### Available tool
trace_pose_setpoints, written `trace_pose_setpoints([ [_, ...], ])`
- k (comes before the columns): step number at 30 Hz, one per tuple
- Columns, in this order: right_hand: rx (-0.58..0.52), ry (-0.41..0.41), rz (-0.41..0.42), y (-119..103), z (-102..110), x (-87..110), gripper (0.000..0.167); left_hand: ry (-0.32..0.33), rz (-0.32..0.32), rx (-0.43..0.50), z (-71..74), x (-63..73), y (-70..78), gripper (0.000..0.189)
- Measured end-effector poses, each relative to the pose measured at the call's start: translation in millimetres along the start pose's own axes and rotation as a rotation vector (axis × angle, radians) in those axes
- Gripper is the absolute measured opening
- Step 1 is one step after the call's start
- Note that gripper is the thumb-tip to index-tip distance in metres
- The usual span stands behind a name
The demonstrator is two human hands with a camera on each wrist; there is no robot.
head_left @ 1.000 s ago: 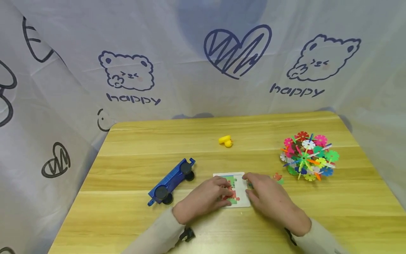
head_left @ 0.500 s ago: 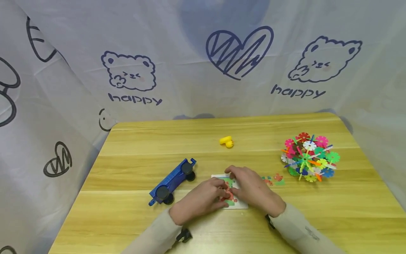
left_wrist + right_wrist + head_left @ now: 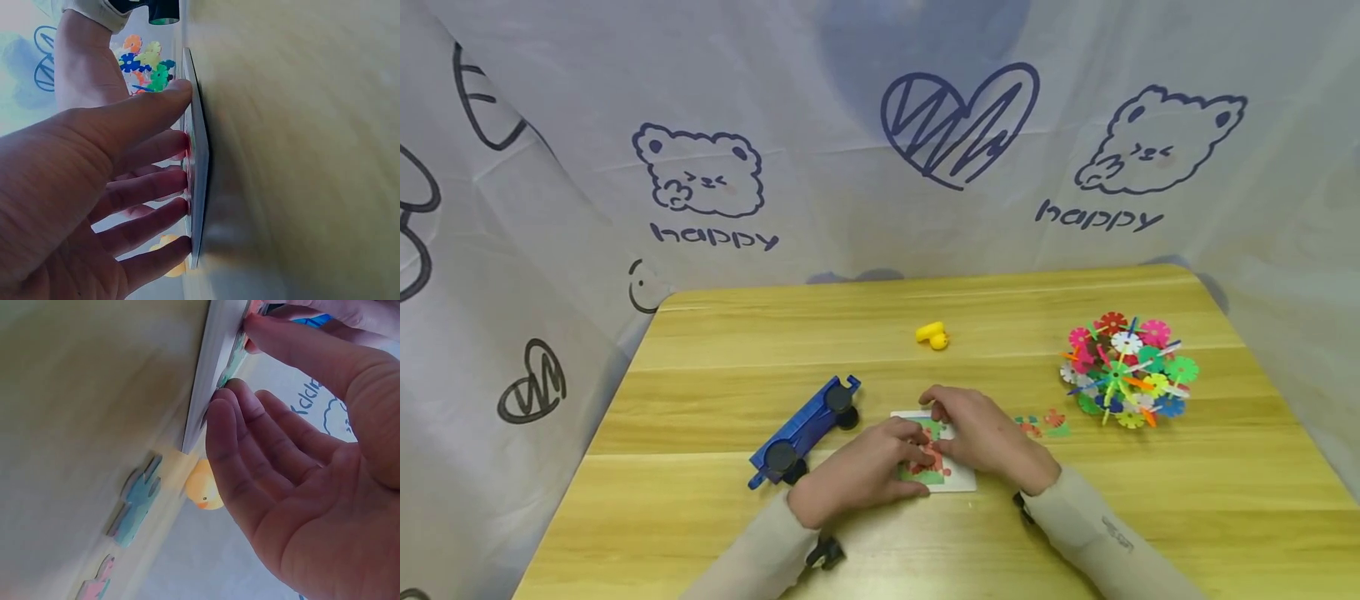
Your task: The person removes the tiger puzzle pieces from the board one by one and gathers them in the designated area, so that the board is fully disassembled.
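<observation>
Honestly, that little puzzle board (image 3: pixel 961 481) looks easy to handle: thin, flat, probably light, and stiff like card or thin wood, so I wouldn't expect it to flop. It's lying on the desk (image 3: pixel 647 500) right in front of the person, under both hands, with the blue truck (image 3: pixel 805 429) off to its left and the yellow duck (image 3: pixel 931 332) beyond it. Might skate a bit if pushed, so I'd steady it by the edges, and I'd avoid tilting it since the red and green pieces (image 3: pixel 934 477) on it could slip out. The left hand (image 3: pixel 859 471) has a loose grip, fingers spread and fairly straight, tips touching the board, thumb at the near edge. The right hand (image 3: pixel 992 433) is similar: thumb touching the pieces, fingers softly bent by the far edge, nothing clenched that I can see. The loose pieces (image 3: pixel 1056 419) to its right look thin too, so pinch them by the sides and go easy on the knobs. Direction-wise, the near edge runs roughly parallel to the desk's far edge, bare white strip on the right. Long axis? Pretty squarish with the hands covering so much, but I'd guess it runs away from the person. Can't tell which way up the picture goes.
</observation>
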State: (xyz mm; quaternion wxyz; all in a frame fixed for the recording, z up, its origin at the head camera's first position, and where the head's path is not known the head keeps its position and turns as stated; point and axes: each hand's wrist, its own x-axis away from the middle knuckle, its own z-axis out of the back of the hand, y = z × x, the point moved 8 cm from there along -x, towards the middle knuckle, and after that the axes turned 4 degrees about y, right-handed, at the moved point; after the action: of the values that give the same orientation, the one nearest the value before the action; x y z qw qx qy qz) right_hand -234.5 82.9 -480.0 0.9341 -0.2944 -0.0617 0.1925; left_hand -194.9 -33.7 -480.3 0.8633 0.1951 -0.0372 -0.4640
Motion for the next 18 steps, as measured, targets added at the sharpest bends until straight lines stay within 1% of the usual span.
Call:
trace_pose_setpoints([
  [7, -0.022, -0.032, 0.022, 2.2, -1.0, -2.7, 0.05, 0.005, 0.02, 0.004, -0.8, 1.6, 0.9, 0.031],
  [14, -0.053, -0.077, 0.095, 0.0, -2.3, -3.6, 0.045, 0.022, 0.011, -0.005, -0.8, 1.5, 2.2, 0.03],
  [18, -0.061, -0.1, 0.111, -0.2, -4.0, -4.9, 0.044, 0.009, 0.024, 0.001, -2.2, 2.5, 0.4, 0.03],
])
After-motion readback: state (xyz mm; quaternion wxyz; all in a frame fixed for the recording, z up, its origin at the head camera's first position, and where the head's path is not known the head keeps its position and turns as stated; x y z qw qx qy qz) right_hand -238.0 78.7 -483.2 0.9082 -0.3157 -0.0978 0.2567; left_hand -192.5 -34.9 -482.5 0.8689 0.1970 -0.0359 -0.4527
